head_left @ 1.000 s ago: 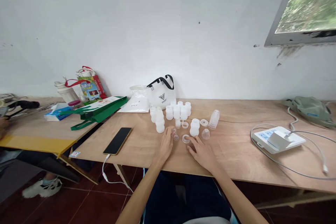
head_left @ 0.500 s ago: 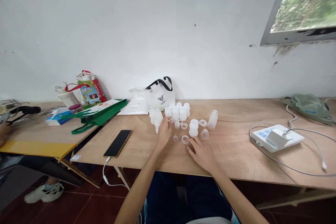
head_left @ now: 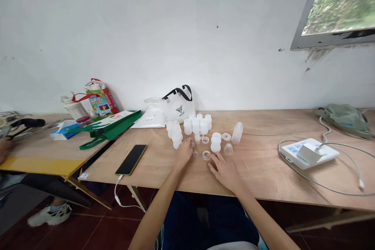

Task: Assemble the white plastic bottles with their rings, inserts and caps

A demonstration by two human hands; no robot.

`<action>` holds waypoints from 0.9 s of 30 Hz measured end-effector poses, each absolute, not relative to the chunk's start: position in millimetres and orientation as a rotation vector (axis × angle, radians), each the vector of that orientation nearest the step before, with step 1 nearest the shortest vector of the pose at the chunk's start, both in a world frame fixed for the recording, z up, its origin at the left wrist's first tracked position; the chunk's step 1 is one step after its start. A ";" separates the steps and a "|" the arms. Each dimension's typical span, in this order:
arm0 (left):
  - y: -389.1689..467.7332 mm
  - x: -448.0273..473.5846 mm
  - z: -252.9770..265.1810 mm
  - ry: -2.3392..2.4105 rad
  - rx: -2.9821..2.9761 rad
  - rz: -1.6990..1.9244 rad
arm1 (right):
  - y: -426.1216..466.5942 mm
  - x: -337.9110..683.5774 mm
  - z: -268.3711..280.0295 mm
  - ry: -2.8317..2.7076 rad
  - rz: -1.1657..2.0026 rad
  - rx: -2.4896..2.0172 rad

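My left hand (head_left: 184, 153) has its fingers closed on a small clear plastic piece (head_left: 192, 143), partly hidden by the fingertips. Just below that piece a clear bottle nipple (head_left: 195, 154) sits on the table. My right hand (head_left: 223, 168) rests with fingers apart, its index fingertip at the edge of a translucent screw ring (head_left: 206, 155). Beyond it stands a frosted white baby bottle (head_left: 216, 143), with a clear dome cap (head_left: 228, 149) to its right. Another ring (head_left: 205, 140) lies farther back, near several white bottles (head_left: 204, 126).
A tall clear bottle (head_left: 237, 133) and a flat ring (head_left: 226, 136) are to the right. Behind stand a white bag (head_left: 181, 105) and a plastic pouch (head_left: 154, 115). A phone (head_left: 131, 159) lies left; a power strip (head_left: 306, 153) with cables lies right.
My left hand has moved slightly toward me with the small clear piece, from beside the white bottles to just above the nipple. My right hand stays in place.
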State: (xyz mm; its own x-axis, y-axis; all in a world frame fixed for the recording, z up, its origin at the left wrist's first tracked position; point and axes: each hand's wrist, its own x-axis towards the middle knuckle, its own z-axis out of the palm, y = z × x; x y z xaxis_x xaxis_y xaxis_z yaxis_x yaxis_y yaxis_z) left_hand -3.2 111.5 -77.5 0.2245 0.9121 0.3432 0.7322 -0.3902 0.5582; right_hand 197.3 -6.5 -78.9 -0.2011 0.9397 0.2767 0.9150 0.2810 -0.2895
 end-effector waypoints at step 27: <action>57.1 5.4 -81.4 0.983 1.667 1.306 | -4.1 195.1 -81.2 -2.094 0.114 -1.718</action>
State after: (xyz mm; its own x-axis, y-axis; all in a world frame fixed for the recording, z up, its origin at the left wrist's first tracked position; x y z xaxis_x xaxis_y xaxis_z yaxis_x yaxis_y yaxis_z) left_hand 5.4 57.1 -81.4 0.1711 0.9125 0.3716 0.1049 -0.3919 0.9140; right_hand 195.1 -4.1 -81.2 -0.1424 0.9518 0.2716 0.9167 0.2303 -0.3266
